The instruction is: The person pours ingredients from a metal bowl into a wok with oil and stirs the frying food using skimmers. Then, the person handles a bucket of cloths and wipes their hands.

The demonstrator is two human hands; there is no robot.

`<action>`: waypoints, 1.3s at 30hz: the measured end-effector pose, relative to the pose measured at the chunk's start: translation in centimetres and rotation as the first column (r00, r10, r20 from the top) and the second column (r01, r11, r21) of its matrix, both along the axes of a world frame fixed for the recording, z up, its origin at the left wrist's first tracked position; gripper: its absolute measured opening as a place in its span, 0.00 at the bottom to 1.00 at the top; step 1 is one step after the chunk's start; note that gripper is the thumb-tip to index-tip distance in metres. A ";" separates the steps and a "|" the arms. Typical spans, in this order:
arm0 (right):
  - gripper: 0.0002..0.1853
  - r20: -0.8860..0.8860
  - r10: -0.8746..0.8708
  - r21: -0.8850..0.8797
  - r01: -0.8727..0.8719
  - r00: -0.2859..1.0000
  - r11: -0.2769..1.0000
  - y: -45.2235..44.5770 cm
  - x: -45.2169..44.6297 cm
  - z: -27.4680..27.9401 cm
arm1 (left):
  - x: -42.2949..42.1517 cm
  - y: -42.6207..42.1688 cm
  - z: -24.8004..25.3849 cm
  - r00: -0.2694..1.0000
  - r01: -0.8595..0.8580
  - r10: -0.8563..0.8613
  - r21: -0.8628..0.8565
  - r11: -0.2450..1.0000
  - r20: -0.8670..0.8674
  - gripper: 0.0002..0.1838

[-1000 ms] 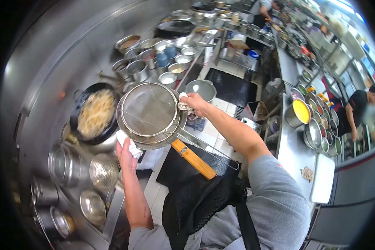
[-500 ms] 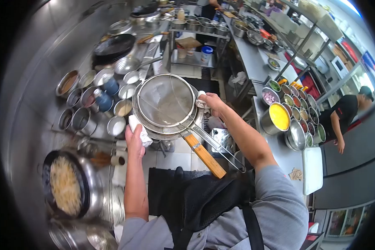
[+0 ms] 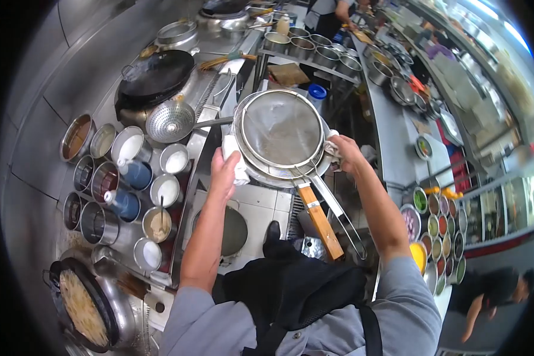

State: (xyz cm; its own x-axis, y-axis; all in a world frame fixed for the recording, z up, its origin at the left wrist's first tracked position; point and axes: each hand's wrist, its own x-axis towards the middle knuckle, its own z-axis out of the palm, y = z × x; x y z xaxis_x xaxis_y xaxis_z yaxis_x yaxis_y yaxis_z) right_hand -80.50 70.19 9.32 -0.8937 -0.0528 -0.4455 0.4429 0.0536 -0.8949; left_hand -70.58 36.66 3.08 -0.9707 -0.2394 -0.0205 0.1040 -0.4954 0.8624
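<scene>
My left hand (image 3: 224,172) is closed over a folded white cloth (image 3: 240,167) at the left side of a round metal pot (image 3: 266,178). Opposite it, my right hand (image 3: 346,153) grips the pot's right side through another cloth (image 3: 331,148). Across the pot's top lies a fine-mesh strainer (image 3: 282,127) with a long looped metal handle. Beneath it sits a second strainer, whose wooden handle (image 3: 321,224) points toward my body. The strainers cover the pot's contents. Both forearms reach forward, holding the pot over the aisle floor.
On the left counter are a black wok (image 3: 157,77), a perforated ladle (image 3: 171,121), seasoning pots (image 3: 165,190) and blue-filled bottles (image 3: 123,203). Food fills a wok (image 3: 83,302) at lower left. Ingredient containers (image 3: 442,228) line the right counter, and a person (image 3: 492,299) stands beyond it.
My view has turned and moved forward along the aisle. The pot and strainers, still between my hands, now sit closer to the far shelf and the perforated ladle's handle.
</scene>
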 end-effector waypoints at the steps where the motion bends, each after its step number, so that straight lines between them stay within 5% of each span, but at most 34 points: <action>1: 0.11 -0.016 0.003 0.003 -0.003 1.000 1.000 0.8 -2.7 -0.1 | -2.0 1.1 0.5 1.000 -0.021 0.021 -0.007 1.000 0.006 0.18; 14: 0.13 -0.084 0.216 -0.043 -0.220 0.973 0.975 -5.3 -40.0 0.0 | -32.4 -2.4 -0.4 0.976 -0.213 0.214 0.040 0.976 -0.029 0.21; 29: 0.13 -0.170 0.374 -0.057 -0.388 0.912 0.920 -27.6 -79.4 -1.1 | -64.6 -18.8 -0.4 0.908 -0.419 0.419 0.012 0.908 -0.008 0.19; 39: 0.17 -0.061 0.455 -0.093 -0.459 0.888 0.884 -41.0 -97.1 -6.1 | -79.0 -28.1 -6.2 0.830 -0.544 0.550 -0.082 0.835 0.092 0.22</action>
